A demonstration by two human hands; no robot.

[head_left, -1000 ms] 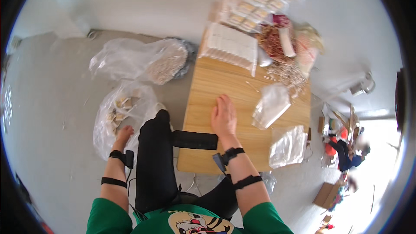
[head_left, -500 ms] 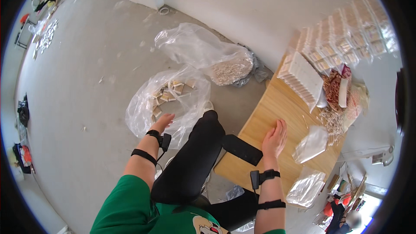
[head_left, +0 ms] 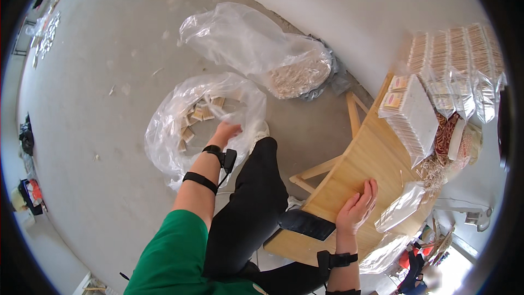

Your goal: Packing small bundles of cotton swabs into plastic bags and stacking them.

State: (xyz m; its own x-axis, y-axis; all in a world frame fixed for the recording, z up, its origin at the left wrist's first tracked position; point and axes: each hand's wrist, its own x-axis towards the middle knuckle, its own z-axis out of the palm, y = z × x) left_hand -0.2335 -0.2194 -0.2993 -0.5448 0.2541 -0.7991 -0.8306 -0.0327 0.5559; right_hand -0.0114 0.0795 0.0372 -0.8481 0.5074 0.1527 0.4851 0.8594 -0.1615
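Fingers of our left hand (head_left: 225, 132) point right, over the right side of a clear plastic bag (head_left: 162, 129); we cannot tell whether they grip anything. Small tan packs (head_left: 205, 112) lie inside the bag, just left of and beyond that nearer hand, in a curving row. Our right hand (head_left: 356, 211), well apart, is loosely open and empty at the wooden counter (head_left: 376, 155).

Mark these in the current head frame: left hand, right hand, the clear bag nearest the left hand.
Left hand (head_left: 226, 132): head view, back of the hand.
Right hand (head_left: 354, 212): head view, mid-hand, below the fingers.
Clear bag (head_left: 162, 124): head view, its left wall.
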